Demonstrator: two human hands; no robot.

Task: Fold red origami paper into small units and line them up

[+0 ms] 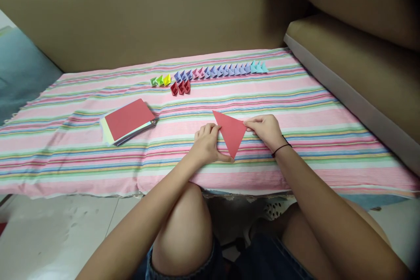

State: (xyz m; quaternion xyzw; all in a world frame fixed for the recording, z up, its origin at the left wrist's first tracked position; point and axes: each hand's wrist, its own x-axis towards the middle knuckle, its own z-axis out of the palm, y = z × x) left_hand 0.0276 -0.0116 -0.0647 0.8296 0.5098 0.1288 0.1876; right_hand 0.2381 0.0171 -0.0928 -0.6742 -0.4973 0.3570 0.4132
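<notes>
A red sheet of paper point(231, 134), folded into a triangle, is between my two hands just above or on the striped cloth point(170, 157). My left hand point(207, 143) spans its left side, with the thumb at the bottom corner and the fingers at the left edge. At the right corner, my right hand point(265, 130) pinches the paper between thumb and fingers. Left of my hands lies a stack of coloured paper point(129, 119) with a red sheet on top. Beyond, three small dark red folded paper pieces point(181, 88) sit side by side.
A long row of purple folded pieces point(226, 71) runs across the back, with light blue ones point(258, 67) at its right end and green and yellow ones point(160, 80) at its left. Brown cushions point(357, 65) stand at right, a blue pillow point(22, 61) at left.
</notes>
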